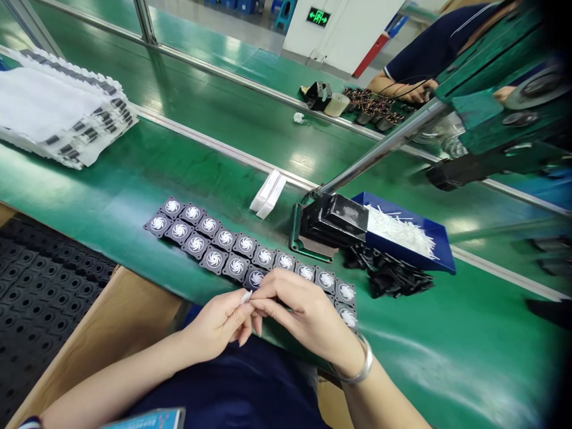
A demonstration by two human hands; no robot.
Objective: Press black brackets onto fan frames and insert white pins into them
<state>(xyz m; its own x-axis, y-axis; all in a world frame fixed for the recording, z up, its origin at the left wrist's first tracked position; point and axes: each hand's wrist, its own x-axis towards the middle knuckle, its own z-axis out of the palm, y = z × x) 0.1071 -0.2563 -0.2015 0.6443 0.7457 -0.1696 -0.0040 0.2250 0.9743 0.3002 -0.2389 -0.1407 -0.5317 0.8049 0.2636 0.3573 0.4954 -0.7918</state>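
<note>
Two-handed pinch on a small white piece (246,296)
Your left hand (218,325) and right hand (304,316) meet, fingertips clamped on it, close to the double row of square, black-framed, white-bladed fans (245,244). Steady the piece with the left; work lightly with the right, keeping the exposed part visible. That part appears to slant away to the right; your fingers partly hide it, so its long axis is uncertain.

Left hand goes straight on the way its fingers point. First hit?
Likely the right hand: its fingertips look right in front of the left hand. Whether they already touch is unclear. Beyond, the square fan-like parts appear to lie lower.
</note>
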